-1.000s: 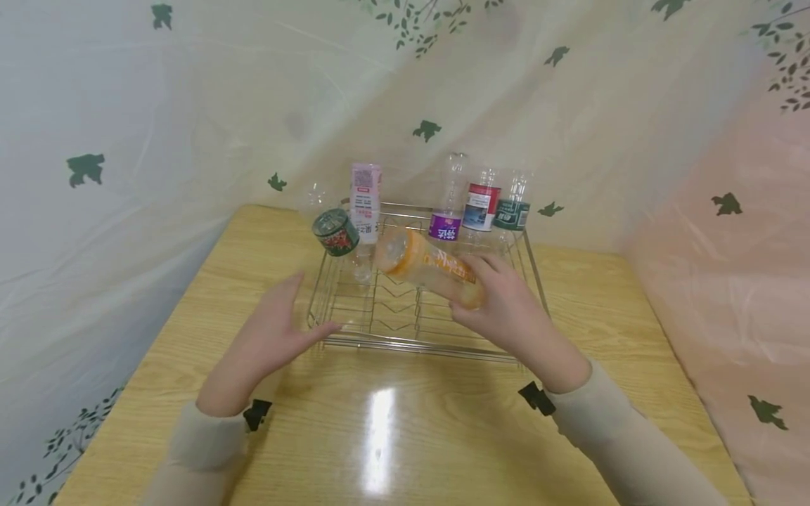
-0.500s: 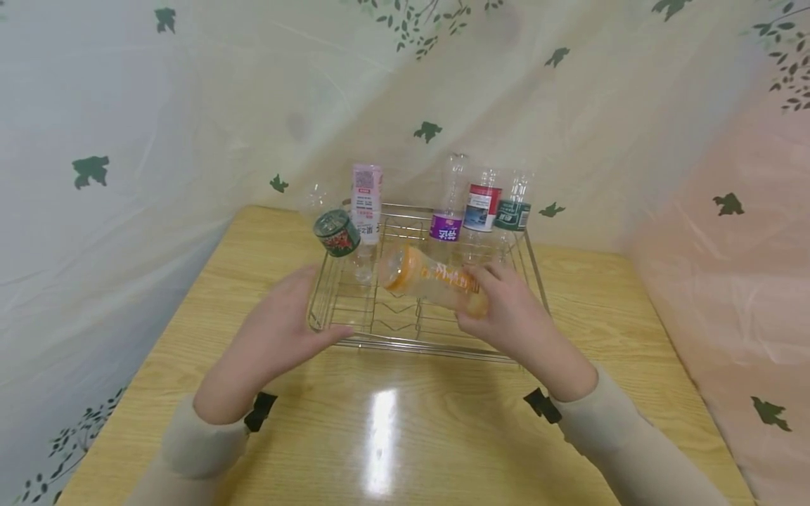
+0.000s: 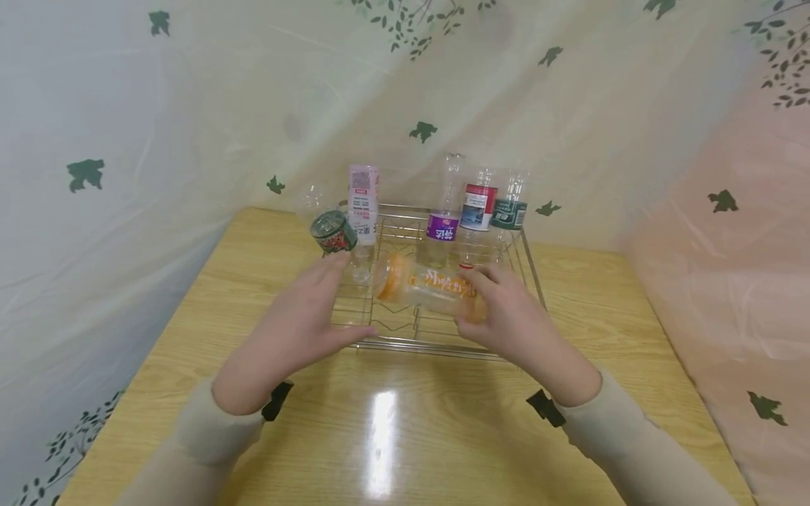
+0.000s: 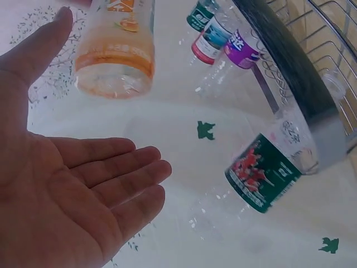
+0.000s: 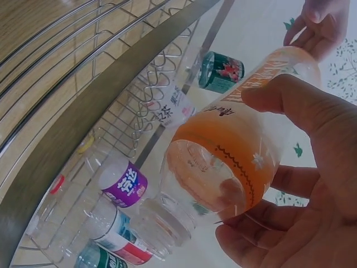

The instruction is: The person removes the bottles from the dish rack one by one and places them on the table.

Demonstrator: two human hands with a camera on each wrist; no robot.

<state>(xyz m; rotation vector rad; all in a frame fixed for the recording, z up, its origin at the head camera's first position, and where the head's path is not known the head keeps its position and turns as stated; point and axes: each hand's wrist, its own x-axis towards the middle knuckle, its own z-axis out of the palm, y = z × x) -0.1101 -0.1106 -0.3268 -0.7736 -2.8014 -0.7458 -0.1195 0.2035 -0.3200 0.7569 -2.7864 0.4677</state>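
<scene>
My right hand point(image 3: 512, 316) grips a clear plastic bottle with an orange label point(image 3: 443, 284) near its neck, thumb on one side and fingers on the other. The bottle lies nearly level above the wire rack point(image 3: 436, 349), its base to the left. In the right wrist view the bare, capless neck point(image 5: 162, 226) shows beyond the hand. Close to the bottle's base is my left hand point(image 3: 294, 323), thumb spread from straight fingers, holding nothing. In the left wrist view a gap shows between its palm and the bottle's base point(image 4: 114, 81).
Behind the hands, a bottle with a green label point(image 3: 333, 233) leans left at the rack's side, beside a pink-labelled one point(image 3: 363, 204). Purple point(image 3: 442, 227), red-and-blue point(image 3: 479, 207) and dark green point(image 3: 509, 214) labelled bottles stand at the back right. The wooden table point(image 3: 468, 436) meets patterned cloth.
My left hand has moved right and slightly up, nearer the bottle's base. The right hand has lowered the bottle a little and turned it closer to level.
</scene>
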